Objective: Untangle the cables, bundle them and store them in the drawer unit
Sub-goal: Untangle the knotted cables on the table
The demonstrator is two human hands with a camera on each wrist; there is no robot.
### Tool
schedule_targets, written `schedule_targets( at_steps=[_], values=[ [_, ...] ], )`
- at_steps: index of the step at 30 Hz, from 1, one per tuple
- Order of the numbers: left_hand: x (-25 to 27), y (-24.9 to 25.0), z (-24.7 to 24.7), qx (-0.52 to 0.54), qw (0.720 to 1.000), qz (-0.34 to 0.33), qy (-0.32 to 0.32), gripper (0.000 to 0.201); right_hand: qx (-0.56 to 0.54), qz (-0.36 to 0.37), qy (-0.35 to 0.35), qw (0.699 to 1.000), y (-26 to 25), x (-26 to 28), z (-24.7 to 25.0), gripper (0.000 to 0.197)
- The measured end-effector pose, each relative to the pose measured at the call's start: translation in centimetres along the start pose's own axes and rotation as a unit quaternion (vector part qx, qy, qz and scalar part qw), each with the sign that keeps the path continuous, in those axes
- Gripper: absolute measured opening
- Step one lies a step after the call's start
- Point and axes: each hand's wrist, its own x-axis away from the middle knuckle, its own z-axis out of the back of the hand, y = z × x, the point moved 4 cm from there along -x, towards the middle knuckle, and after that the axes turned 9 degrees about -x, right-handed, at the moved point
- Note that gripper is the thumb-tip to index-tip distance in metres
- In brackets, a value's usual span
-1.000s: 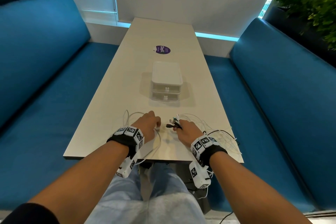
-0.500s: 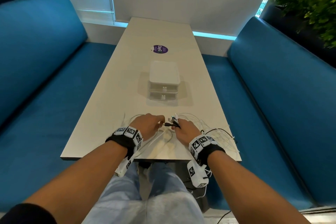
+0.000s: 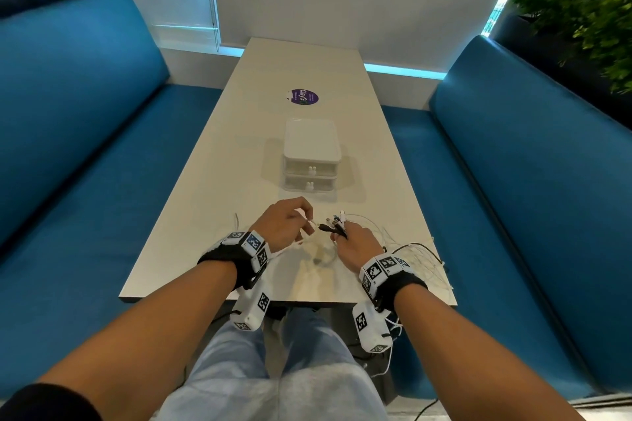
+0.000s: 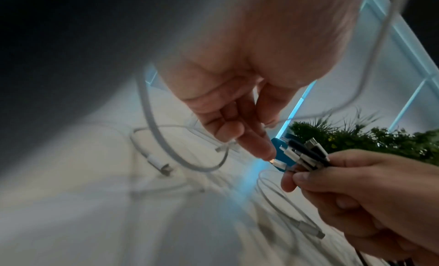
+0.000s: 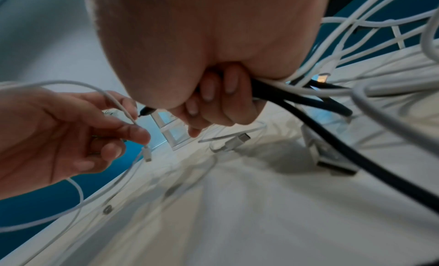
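My right hand point(image 3: 355, 243) grips a bunch of white and black cable ends point(image 3: 337, 224) with their plugs point(image 4: 306, 153) sticking up side by side. My left hand point(image 3: 287, 225) pinches one white cable point(image 5: 123, 108) just behind its plug point(image 5: 147, 153) and holds that plug close to the bunch. More white cables point(image 3: 420, 260) lie tangled on the table to the right of my right wrist, and loose loops point(image 4: 185, 157) lie under both hands. The white two-drawer unit point(image 3: 311, 154) stands beyond my hands with both drawers closed.
The long pale table point(image 3: 239, 154) runs away from me between two blue benches point(image 3: 102, 164). A purple round sticker point(image 3: 302, 97) lies beyond the drawer unit. Plants point(image 3: 581, 10) stand behind the right bench. Cables hang over the table's near right edge.
My left hand has lifted off the table with a white cable end and moved right, towards the bunch in my right hand. The right hand has stayed almost still.
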Motion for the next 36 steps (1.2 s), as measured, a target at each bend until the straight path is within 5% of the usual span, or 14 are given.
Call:
schedule_targets(
  at_steps=[8, 14, 19, 30, 36],
  values=[
    [0.1, -0.5, -0.7, -0.04, 0.998, 0.033, -0.029, 0.007, -0.017, -0.007, 0.01, 1.0, 0.2, 0.0, 0.3, 0.03],
    [0.2, -1.4, -1.5, -0.036, 0.994, 0.068, -0.076, 0.047, -0.028, -0.013, 0.007, 0.999, 0.3, 0.0, 0.2, 0.029],
    [-0.1, -1.4, -1.7, -0.035, 0.996, 0.065, -0.048, 0.023, -0.046, -0.012, 0.015, 0.999, 0.1, 0.2, 0.5, 0.028],
    [-0.3, 0.5, -3.7, -0.134, 0.99, 0.015, -0.044, 0.008, -0.183, 0.004, -0.007, 0.983, -0.8, 0.5, 0.9, 0.022],
    [0.1, 1.2, -5.2, -0.194, 0.979, -0.021, -0.064, 0.006, -0.139, 0.025, 0.0, 0.99, -1.0, 0.5, 1.4, 0.022]
  ],
)
